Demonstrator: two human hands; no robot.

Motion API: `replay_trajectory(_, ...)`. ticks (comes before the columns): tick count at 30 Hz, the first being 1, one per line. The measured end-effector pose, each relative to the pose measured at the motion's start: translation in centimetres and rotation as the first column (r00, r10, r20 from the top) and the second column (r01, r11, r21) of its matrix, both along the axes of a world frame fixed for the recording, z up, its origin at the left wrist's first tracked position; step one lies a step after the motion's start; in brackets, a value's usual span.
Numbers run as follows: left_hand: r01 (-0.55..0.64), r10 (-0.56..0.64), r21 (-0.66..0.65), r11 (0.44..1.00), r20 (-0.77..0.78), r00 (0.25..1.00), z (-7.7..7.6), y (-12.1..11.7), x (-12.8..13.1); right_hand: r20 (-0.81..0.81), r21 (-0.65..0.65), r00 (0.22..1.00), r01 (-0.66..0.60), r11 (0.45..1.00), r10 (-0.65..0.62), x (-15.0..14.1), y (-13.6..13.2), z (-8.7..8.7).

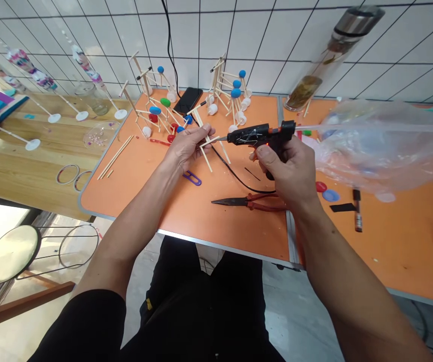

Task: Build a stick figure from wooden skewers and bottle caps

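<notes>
My right hand [290, 163] grips a black hot glue gun [252, 134] with a small red light lit and a clear glue stick out of its back. The gun's nozzle points left and meets, or nearly meets, a small frame of wooden sticks [206, 155]. That frame is pinched in the fingers of my left hand [189, 146]. Below the hands, red-handled long-nose pliers [235, 201] lie on the orange table [186, 216]. A purple plastic clip [192, 178] rests near my left wrist. Part of the stick frame is hidden behind my fingers.
Behind my hands stand several stick structures [156, 110] with coloured caps, beside a black phone [188, 100]. Loose sticks [115, 157] lie at left. At right are a plastic bag [382, 143], a marker [357, 211] and a tall bottle [325, 65]. A black cable crosses the table.
</notes>
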State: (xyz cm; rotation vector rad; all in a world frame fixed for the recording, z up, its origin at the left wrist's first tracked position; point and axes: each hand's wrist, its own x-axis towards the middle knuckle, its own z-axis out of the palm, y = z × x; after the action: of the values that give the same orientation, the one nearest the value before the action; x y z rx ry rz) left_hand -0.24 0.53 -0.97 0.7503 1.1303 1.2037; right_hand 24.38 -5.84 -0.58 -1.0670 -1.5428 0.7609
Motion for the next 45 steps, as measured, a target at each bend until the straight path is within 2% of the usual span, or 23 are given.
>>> replay_trajectory(4, 0.018, -0.018, 0.013, 1.0, 0.0, 1.0, 0.0, -0.3, 0.1, 0.092, 0.029, 0.995, 0.04, 0.999, -0.042, -0.5, -0.4, -0.2)
replay_trajectory(8, -0.038, 0.036, 0.032, 0.999, 0.053, 0.998, -0.1, -0.4, 0.5, 0.143, 0.066, 0.986, 0.074, 0.995, -0.082, -1.1, -0.8, -0.5)
replay_trajectory(15, -0.069, 0.062, 0.055, 0.996, 0.125, 0.99, 0.1, -0.7, 1.4, 0.145, 0.053, 0.984, 0.092, 0.994, -0.099, -1.8, -1.0, -1.2)
replay_trajectory(23, -0.054, 0.045, 0.058, 0.997, 0.143, 0.989, 0.0, -0.9, 1.7, 0.193, 0.109, 0.97, 0.125, 0.986, -0.144, -2.0, -1.0, -1.4)
replay_trajectory(34, -0.047, 0.034, 0.088, 0.995, 0.15, 0.988, 0.1, -1.4, 2.3, 0.148, 0.067, 0.98, 0.122, 0.99, -0.13, -2.1, -1.0, -1.6)
replay_trajectory(45, -0.038, 0.026, 0.09, 0.995, 0.134, 0.991, -0.1, -1.3, 2.3, 0.178, 0.073, 0.973, 0.134, 0.988, -0.145, -2.1, -1.0, -1.5)
